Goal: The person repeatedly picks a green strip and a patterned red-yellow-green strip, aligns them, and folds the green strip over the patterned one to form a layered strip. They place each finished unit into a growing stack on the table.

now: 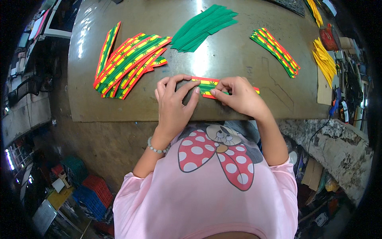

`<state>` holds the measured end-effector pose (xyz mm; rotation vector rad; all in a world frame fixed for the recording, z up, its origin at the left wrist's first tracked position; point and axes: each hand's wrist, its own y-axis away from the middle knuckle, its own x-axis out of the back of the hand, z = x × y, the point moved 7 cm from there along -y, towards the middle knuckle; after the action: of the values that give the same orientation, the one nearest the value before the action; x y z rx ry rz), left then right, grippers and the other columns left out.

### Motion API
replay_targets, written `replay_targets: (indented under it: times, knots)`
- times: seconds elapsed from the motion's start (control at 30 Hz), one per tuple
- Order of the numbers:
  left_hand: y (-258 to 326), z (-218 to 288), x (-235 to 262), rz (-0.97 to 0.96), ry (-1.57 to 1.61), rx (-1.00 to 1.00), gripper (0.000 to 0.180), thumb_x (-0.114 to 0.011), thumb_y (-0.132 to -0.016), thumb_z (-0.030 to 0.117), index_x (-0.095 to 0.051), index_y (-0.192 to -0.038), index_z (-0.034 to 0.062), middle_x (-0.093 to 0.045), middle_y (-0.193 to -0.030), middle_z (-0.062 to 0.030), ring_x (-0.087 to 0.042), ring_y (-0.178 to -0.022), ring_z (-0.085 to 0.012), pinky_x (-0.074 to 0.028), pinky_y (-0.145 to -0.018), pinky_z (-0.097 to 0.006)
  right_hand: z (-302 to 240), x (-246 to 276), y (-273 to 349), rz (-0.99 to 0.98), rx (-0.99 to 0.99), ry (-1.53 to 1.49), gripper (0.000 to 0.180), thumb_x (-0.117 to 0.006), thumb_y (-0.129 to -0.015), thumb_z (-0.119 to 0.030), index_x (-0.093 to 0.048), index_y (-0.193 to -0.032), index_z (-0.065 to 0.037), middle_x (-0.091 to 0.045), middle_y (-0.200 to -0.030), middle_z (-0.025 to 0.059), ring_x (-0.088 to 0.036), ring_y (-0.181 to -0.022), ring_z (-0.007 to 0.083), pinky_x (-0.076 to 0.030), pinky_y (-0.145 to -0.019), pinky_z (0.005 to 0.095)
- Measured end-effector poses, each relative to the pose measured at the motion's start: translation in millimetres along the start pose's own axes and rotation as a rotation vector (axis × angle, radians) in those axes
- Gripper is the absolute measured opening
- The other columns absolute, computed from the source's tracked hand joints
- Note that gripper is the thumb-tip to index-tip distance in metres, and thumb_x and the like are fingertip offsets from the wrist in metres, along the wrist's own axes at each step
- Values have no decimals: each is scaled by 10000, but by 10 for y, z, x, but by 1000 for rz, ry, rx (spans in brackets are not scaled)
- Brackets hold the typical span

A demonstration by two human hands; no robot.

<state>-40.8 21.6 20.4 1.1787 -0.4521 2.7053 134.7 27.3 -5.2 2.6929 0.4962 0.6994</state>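
Note:
A red, yellow and green leaf-patterned strip (206, 85) lies near the table's front edge, under both my hands. My left hand (177, 93) rests over its left end, fingers apart and fingertips touching it. With thumb and fingers pinched, my right hand (234, 93) grips a narrow green strip, of which a small bit shows by the thumb; the rest is hidden. The patterned strip's right end pokes out past my right wrist. To the left, a fanned pile of patterned strips (129, 67) lies on the table. Plain green strips (203, 28) are stacked further back.
A smaller bundle of patterned strips (276, 51) lies at the right of the brown table (137, 109). Yellow strips (324, 61) lie along the right edge, by a piece of cardboard (324, 93). Blue and red crates (89, 201) stand on the floor at lower left.

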Motion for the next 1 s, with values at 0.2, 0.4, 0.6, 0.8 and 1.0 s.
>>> replay_targets:
  times: [0.2,0.4,0.6,0.8,1.0]
  knots:
    - [-2,-9,-9,-11,-13,22,218,-744,-835,189,-734,-1049,150,-606,-1176,9,-457,-1126,-294,-340,-972,-430,10,-12,12,31,-73,-15,295,-728,-837,-238,-687,-826,53,-612,-634,163,-542,-556,185,-441,-558,373]
    - [-10,-7,-21,-6,-17,37,240,-755,-821,205,-724,-1054,159,-599,-1172,8,-455,-1133,-295,-337,-966,-436,-15,4,27,46,-122,1,296,-733,-824,-236,-693,-827,57,-611,-632,150,-533,-552,167,-436,-550,370]
    - [-14,5,-21,-6,-16,36,247,-753,-818,198,-721,-1059,157,-597,-1171,7,-454,-1137,-296,-337,-964,-437,-35,9,19,49,-122,14,290,-736,-818,-235,-698,-829,52,-625,-642,160,-562,-553,198,-446,-553,379]
    - [102,179,-14,30,-147,-239,287,-724,-817,148,-704,-1103,154,-626,-1139,25,-514,-1066,-252,-377,-890,-408,-44,4,19,63,-91,-4,297,-746,-813,-242,-694,-830,51,-647,-677,183,-607,-581,240,-470,-581,391]
    - [226,249,-67,-98,-214,-361,380,-728,-808,98,-678,-1184,129,-641,-1160,9,-555,-1025,-240,-412,-867,-375,-48,11,12,63,-82,31,292,-747,-815,-248,-697,-824,39,-645,-685,193,-621,-599,280,-480,-595,398]
